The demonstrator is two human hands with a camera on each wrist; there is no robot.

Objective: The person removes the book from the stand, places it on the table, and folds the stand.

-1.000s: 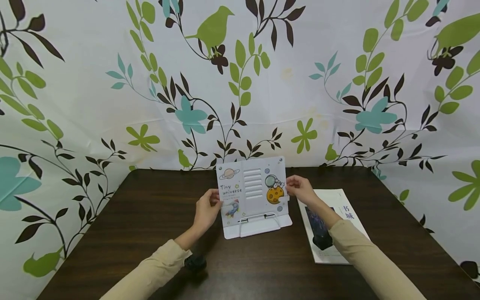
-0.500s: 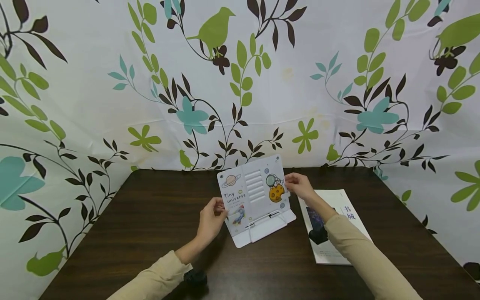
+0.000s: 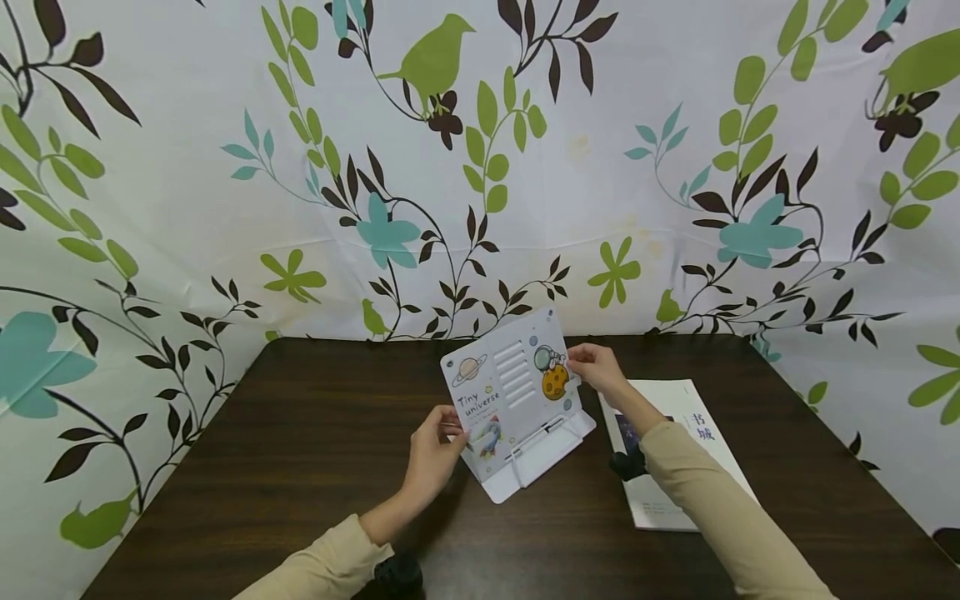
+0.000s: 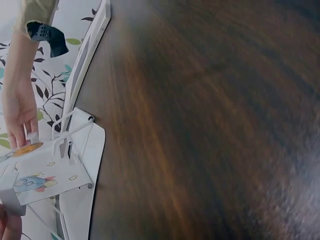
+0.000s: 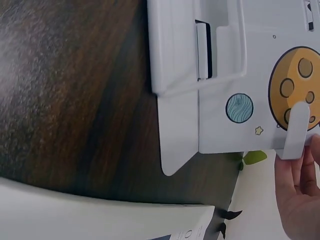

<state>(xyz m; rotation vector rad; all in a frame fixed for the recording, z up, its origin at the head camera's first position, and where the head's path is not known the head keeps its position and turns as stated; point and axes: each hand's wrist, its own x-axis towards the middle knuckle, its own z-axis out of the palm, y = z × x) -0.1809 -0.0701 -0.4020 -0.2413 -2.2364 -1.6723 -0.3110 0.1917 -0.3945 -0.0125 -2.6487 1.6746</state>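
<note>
A white book stand (image 3: 525, 417) printed with "Tiny universe", a rocket and an astronaut on an orange moon stands tilted over the middle of the table. My left hand (image 3: 433, 450) grips its left edge near the rocket. The right hand (image 3: 597, 368) pinches the opposite edge beside the moon. Up close in the right wrist view, that hand (image 5: 300, 205) holds the stand (image 5: 260, 65) by a small white side clip (image 5: 296, 131). In the left wrist view, only part of my left hand (image 4: 11, 227) shows at the lower left corner.
A book (image 3: 690, 408) with a white cover lies on the dark wooden table (image 3: 322, 433) to the right, partly under the right forearm. Behind the table hangs a white cloth (image 3: 525, 250) patterned with leaves and birds.
The book stand has turned counterclockwise in the head view, its left side swinging down toward me. My left hand moved right and nearer with it; the right hand barely shifted.
</note>
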